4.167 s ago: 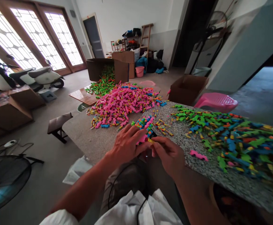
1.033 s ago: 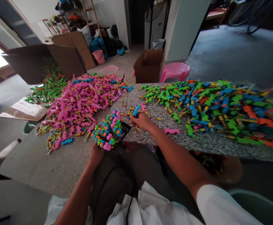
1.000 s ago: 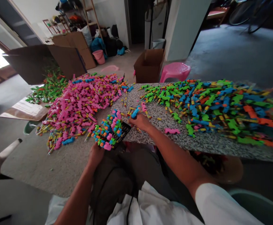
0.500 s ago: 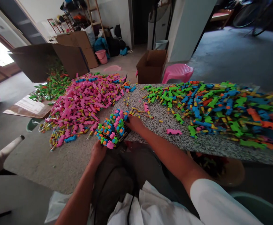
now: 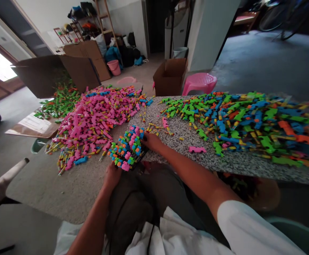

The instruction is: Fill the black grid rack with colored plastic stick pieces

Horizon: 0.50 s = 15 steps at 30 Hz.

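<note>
Above my lap, at the table's front edge, a dark rack [image 5: 141, 157] stands tilted. Small blue, green, pink and orange plastic pieces [image 5: 128, 146] pack its face in rows. My left hand [image 5: 113, 173] is closed around its lower left corner, the fingertips partly hidden behind it. At the upper right end, my right hand [image 5: 151, 141] has its fingers bent over the edge and grips it. Close beyond the right hand lie loose yellow sticks [image 5: 154, 126] and a pink car-shaped piece [image 5: 165, 122].
A big heap of pink car-shaped pieces [image 5: 93, 115] covers the left of the speckled stone table [image 5: 175, 141]. Green, blue and orange ones [image 5: 239, 120] spread over the right. Beyond stand an open cardboard box [image 5: 169, 79] and a pink stool [image 5: 201, 82].
The view has shifted slightly. Both hands keep hold of the rack in nearly the same place, with no other clear change.
</note>
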Each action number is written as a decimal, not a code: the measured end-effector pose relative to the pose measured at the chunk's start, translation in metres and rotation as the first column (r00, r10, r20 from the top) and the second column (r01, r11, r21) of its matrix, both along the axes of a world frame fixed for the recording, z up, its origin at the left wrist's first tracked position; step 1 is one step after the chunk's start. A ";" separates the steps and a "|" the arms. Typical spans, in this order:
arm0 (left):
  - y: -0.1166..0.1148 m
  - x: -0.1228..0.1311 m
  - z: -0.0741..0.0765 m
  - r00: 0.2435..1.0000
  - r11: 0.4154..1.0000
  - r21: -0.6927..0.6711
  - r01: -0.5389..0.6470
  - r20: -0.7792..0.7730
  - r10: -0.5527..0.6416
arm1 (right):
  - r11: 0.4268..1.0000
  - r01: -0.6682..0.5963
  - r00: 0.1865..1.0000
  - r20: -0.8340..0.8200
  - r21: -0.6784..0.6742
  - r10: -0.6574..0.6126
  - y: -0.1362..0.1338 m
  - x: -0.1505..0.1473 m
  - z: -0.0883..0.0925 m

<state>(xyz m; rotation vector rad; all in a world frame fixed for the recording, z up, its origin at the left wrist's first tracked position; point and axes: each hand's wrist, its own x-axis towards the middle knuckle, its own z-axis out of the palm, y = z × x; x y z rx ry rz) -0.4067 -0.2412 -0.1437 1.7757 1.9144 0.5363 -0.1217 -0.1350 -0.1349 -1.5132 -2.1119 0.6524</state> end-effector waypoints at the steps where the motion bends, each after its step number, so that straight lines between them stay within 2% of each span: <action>1: 0.000 -0.001 -0.001 1.000 1.000 -0.005 -0.001 -0.009 0.001 | 1.000 -0.003 1.000 0.005 0.002 0.003 0.000 0.000 -0.001; 5: 0.000 -0.002 -0.002 1.000 1.000 -0.011 -0.009 -0.030 0.009 | 1.000 0.006 0.998 0.055 0.023 -0.008 -0.001 -0.002 -0.003; 9: 0.001 -0.001 -0.001 1.000 1.000 -0.007 -0.009 0.030 0.009 | 0.999 0.045 0.993 0.106 -0.003 -0.045 -0.004 -0.010 -0.001; 12: 0.003 -0.003 -0.003 0.999 1.000 -0.010 -0.019 0.027 0.019 | 0.996 0.069 0.991 0.121 -0.051 -0.062 -0.004 -0.017 0.005; 15: 0.005 -0.007 -0.008 1.000 1.000 -0.002 -0.019 -0.022 0.019 | 0.993 0.035 0.995 0.101 -0.112 -0.024 -0.003 -0.016 0.016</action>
